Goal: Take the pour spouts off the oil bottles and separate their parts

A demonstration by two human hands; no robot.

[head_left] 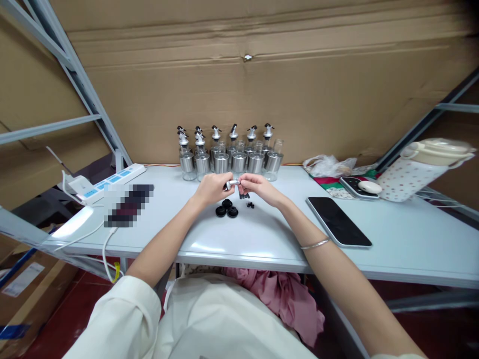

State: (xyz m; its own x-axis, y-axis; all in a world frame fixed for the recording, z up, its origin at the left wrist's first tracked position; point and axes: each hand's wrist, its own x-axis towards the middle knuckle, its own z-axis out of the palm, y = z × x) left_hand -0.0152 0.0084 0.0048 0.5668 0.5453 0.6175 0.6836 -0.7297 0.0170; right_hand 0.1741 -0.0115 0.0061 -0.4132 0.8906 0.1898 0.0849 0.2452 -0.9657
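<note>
Our left hand and right hand nearly meet, left clamped on a small silver-white spout. Black round caps lie nearer.

Racking, cardboard and rowed bottles suggest a workshop.

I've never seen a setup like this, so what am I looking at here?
There's no robot: these are a person's bare hands, seen by a camera worn on the head, looking forward and down. It's the only view. The left hand holds a small pale piece; the right hand's fingertips are at its end. Behind them on the table stand glass bottles with metal bands, some topped with spouts. Nearer lie three round black parts and tiny black bits. A phone and a spotted jug are to the right.
</note>
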